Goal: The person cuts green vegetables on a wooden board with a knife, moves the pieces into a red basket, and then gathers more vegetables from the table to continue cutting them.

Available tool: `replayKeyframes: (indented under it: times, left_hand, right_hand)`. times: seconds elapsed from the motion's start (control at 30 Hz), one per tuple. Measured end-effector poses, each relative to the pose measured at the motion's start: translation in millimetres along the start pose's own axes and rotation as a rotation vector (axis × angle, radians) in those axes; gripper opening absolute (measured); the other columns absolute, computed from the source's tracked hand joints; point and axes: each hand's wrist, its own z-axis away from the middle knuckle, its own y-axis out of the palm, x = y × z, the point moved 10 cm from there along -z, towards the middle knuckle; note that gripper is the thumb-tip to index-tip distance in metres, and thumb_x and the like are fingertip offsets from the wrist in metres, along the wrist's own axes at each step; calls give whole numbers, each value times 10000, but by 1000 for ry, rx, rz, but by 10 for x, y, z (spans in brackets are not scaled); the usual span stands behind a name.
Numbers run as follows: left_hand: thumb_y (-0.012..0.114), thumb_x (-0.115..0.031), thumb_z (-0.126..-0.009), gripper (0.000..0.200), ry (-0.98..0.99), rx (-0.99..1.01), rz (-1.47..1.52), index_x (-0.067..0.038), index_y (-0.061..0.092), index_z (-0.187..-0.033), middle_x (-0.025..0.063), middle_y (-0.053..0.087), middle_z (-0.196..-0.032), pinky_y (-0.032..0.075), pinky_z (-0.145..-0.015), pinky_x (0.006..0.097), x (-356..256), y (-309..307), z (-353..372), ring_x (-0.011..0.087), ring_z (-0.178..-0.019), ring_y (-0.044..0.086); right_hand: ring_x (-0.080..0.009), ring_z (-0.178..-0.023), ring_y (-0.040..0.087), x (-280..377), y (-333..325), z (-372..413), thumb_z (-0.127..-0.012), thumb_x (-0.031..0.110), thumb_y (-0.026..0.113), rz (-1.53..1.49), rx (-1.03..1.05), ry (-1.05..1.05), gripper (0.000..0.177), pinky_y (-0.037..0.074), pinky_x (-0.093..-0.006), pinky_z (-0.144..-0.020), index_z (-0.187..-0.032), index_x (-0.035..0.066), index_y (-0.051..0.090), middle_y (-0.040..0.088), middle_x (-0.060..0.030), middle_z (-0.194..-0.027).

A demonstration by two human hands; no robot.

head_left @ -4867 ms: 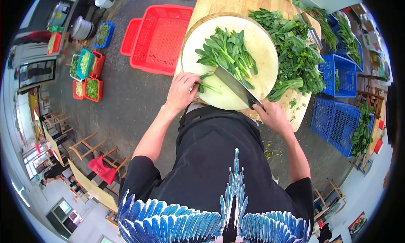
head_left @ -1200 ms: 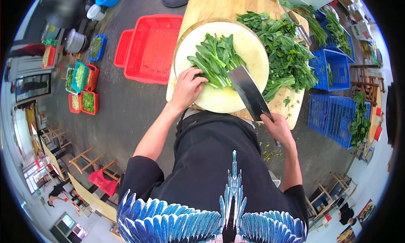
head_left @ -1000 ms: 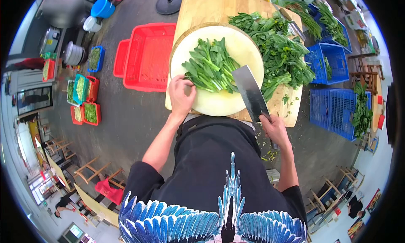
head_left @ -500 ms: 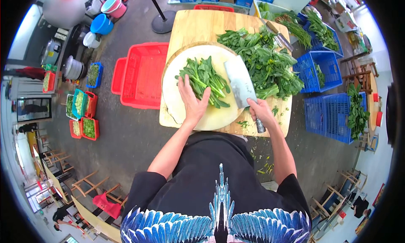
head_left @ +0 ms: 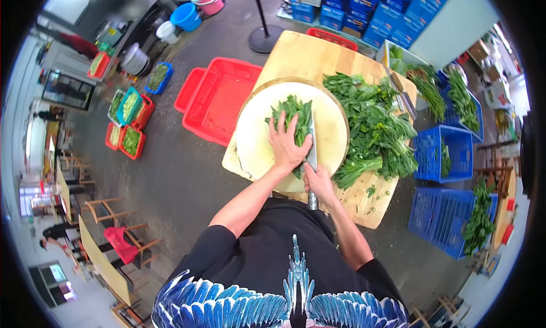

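My left hand (head_left: 287, 146) lies over a bunch of leafy greens (head_left: 296, 109), holding it against the round chopping board (head_left: 253, 131). Its fingers spread over the leaves, with the thumb toward the blade. My right hand (head_left: 319, 182) is closed around the handle of a cleaver (head_left: 312, 149). The blade stands nearly edge-on along the right side of the bunch, close to my left thumb. Whether its edge touches the board is hidden. A large pile of leafy greens (head_left: 375, 129) lies right of the board on the wooden table (head_left: 301, 52).
A red basket (head_left: 219, 100) is on the floor to the left. Blue crates (head_left: 441, 214) stand at the right. More knives (head_left: 401, 92) lie at the table's far right edge. A black pole base (head_left: 265, 39) stands beyond the table. Small tubs of cut vegetables (head_left: 132, 143) sit farther left.
My left hand has gathered and pressed down the greens. The cleaver has come left from beside the pile and turned from flat-side view to nearly edge-on against the bunch. The camera view has rotated.
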Motion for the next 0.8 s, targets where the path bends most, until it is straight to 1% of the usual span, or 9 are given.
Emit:
replayKeyframes:
  times: [0.1,0.23,0.4,0.5,0.57,0.63,0.7,0.77,0.8]
  left_hand:
    - [788,-424,-865,740,-18,-43,56,-160,636,-1540,222,460,-1671,327,-1205,716,-74,-27,25,576,-1541,317]
    - [789,-391,-855,739,13,-22,122,-169,637,-1543,216,465,-1668,351,-1191,700,-145,3,-71,569,-1542,321]
    - [785,-381,-869,739,68,-39,244,-148,623,-1551,220,451,-1674,326,-1206,696,-78,-95,-387,572,-1545,314]
    - [780,-376,-877,738,94,-25,278,-130,614,-1553,233,443,-1675,310,-1219,691,127,-441,-782,576,-1549,305]
    - [774,-381,-892,740,95,-29,275,-116,602,-1561,243,435,-1675,301,-1230,702,459,-754,-1088,581,-1558,292]
    - [777,-403,-899,740,110,-48,242,-112,604,-1557,239,441,-1673,314,-1226,720,964,-985,-1406,580,-1563,291]
    - [783,-368,-924,684,27,-28,193,-89,622,-1526,250,496,-1641,321,-1264,668,1543,-1135,-1728,542,-1553,355]
    - [762,-419,-956,674,64,7,201,-92,629,-1530,243,515,-1646,373,-1240,631,2366,-960,-2022,526,-1552,381]
    - [745,-417,-980,624,90,43,185,-77,660,-1496,253,586,-1575,417,-1220,583,2836,-817,-2124,493,-1497,477]
  right_hand:
    - [-110,-483,503,-37,67,41,-1159,292,598,-68,-7,-28,354,439,-314,-463,-886,71,558,524,13,-629]
    - [-109,-472,490,19,115,21,-1163,270,595,-110,-69,-58,352,412,-311,-449,-871,77,555,514,21,-622]
    - [-110,-462,498,248,266,-116,-1175,297,596,-37,-146,-131,382,410,-301,-445,-862,79,563,527,13,-617]
    - [-96,-465,491,552,707,-302,-1169,285,602,-26,-163,-184,370,403,-295,-440,-861,84,572,523,24,-619]
    - [-93,-466,490,715,1153,-501,-1163,274,605,-39,-156,-180,346,404,-295,-438,-875,85,577,522,28,-620]
    - [-88,-471,495,863,1684,-787,-1146,249,611,-37,-144,-136,281,416,-293,-440,-919,84,586,524,33,-622]
    - [-95,-474,504,947,2190,-1186,-1150,271,613,-33,-139,-148,317,419,-296,-449,-899,83,574,526,28,-622]
    - [-99,-487,513,967,2549,-1458,-1152,277,616,56,-182,-169,337,417,-297,-456,-882,82,566,537,19,-633]
    - [-98,-492,516,921,2611,-1452,-1153,277,615,24,-225,-149,339,418,-296,-460,-880,80,569,539,18,-638]
